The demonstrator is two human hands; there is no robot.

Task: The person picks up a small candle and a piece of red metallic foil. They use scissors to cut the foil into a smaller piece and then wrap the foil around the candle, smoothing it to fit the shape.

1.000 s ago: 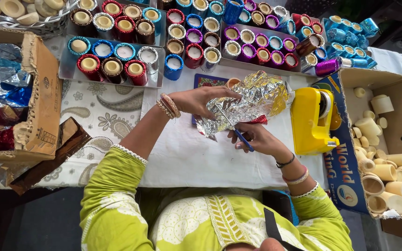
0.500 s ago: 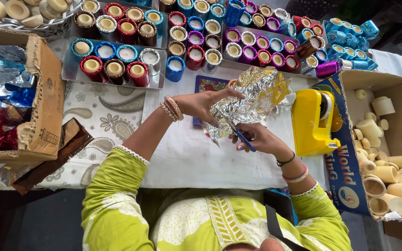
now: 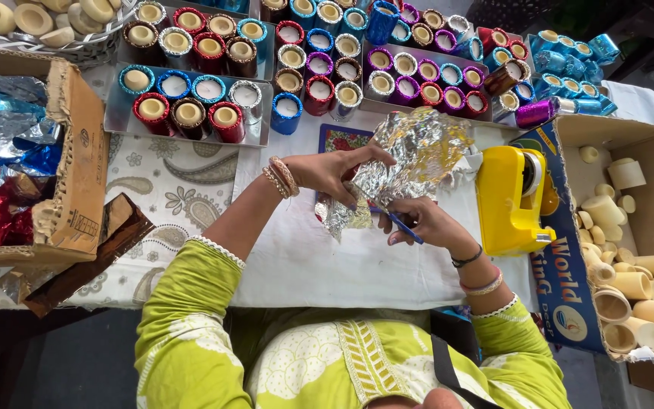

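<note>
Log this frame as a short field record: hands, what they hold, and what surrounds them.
left hand: holds up the silver foil sheet
right hand: grips a blue-handled tool at the foil's lower edge
work surface: white cloth
right side: yellow tape dispenser, box of bare cream cups
far side: trays of foil-wrapped candles
left side: box of loose coloured foil

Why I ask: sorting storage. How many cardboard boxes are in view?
2. One cardboard box at the person's left holds blue, silver and red foil; the other, right of the yellow tape dispenser, holds bare cream cups. Others may lie out of frame.
</note>
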